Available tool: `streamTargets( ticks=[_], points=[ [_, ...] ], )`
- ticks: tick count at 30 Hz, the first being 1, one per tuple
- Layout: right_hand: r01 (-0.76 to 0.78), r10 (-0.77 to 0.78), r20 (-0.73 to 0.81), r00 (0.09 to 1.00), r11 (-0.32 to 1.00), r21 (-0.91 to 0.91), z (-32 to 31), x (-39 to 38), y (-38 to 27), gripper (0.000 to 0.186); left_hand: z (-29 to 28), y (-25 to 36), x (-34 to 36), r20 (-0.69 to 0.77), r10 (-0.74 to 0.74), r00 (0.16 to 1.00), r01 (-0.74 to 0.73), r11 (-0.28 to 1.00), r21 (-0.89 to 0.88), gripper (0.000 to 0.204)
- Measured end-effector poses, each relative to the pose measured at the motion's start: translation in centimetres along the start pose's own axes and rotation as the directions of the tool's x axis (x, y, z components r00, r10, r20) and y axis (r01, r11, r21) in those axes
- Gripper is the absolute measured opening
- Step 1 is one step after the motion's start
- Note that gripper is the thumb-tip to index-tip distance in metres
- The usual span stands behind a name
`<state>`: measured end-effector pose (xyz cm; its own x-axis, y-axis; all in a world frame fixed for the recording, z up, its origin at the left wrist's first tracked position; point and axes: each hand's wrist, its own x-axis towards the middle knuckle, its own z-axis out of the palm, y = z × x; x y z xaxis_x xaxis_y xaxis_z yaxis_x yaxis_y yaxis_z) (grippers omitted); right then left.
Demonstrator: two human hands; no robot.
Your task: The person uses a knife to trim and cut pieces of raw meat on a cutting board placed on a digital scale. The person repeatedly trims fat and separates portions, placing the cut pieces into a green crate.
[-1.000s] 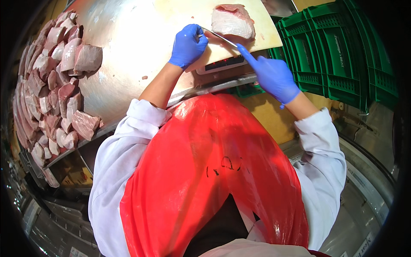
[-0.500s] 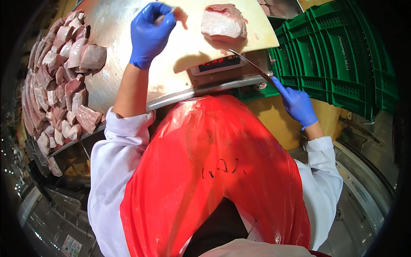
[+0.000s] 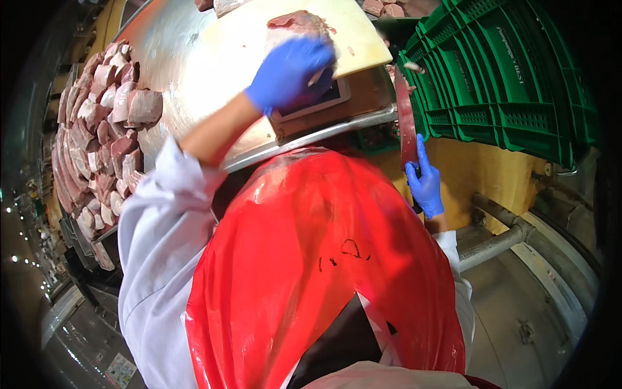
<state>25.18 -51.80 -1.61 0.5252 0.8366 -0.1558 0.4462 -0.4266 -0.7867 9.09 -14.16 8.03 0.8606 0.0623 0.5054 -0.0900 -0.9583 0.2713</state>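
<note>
My left hand, in a blue glove, reaches across the pale cutting board and rests on the near side of a slab of raw meat. My right hand, also blue-gloved, is down beside the table and grips a long knife with its blade pointing up. A scale display sits under the board's near edge, partly covered by my left hand. A red apron covers my front.
Several cut pieces of raw meat are piled along the left of the steel table. Stacked green plastic crates stand at the right. More meat pieces lie beyond the board. Pipes and a steel floor edge lie at lower right.
My left hand has swung right from the table's middle onto the meat slab on the board. My right hand has dropped the knife off the board to the table's side, blade upright.
</note>
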Motion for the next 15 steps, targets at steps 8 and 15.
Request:
streamTargets(
  ticks=[8,15],
  points=[
    [0.033,-0.033,-0.009,0.999,0.997,0.069,-0.6,0.9,1.1,0.078,6.9,1.6,-7.5,-0.134,-0.377,0.916,0.399,0.889,0.226,0.027],
    [0.068,-0.068,-0.009,0.998,0.979,0.193,-1.9,4.3,1.0,0.08,6.5,1.0,-8.1,-0.22,-0.476,0.851,0.499,0.865,0.057,0.015]
  ],
)
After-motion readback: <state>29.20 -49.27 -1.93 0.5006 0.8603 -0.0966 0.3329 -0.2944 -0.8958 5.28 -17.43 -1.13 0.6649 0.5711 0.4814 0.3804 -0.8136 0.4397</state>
